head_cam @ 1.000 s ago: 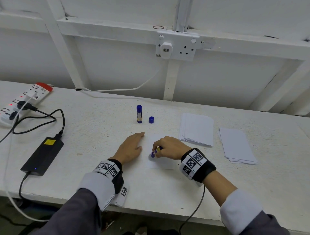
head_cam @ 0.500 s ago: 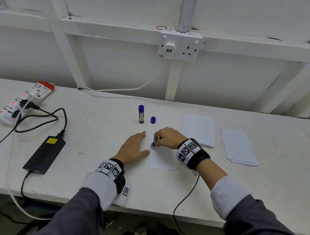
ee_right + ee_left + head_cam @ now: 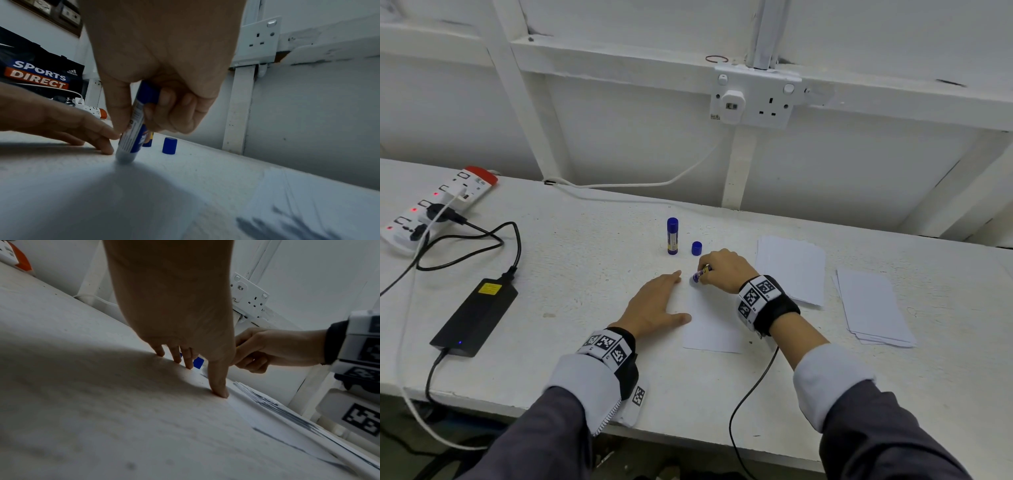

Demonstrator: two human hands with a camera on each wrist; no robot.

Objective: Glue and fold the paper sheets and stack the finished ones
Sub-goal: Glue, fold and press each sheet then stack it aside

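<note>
The right hand (image 3: pixel 722 269) grips an open glue stick (image 3: pixel 134 128), tilted, its tip pressed on the far corner of a paper sheet (image 3: pixel 714 329) lying on the tabletop (image 3: pixel 585 274). The left hand (image 3: pixel 654 305) lies flat with straight fingers, pinning the sheet's left edge. Just beyond stand a capped glue stick (image 3: pixel 672 236) and a loose blue cap (image 3: pixel 697 248). Two paper stacks (image 3: pixel 791 267) (image 3: pixel 873 305) sit to the right.

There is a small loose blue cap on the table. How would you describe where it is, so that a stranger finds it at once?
Start from the wall socket and look straight down to the white table. There a capped glue stick stands upright, and the blue cap stands just to its right, apart from it and just beyond the right hand. It is the shortest blue thing there, with no label.
</note>
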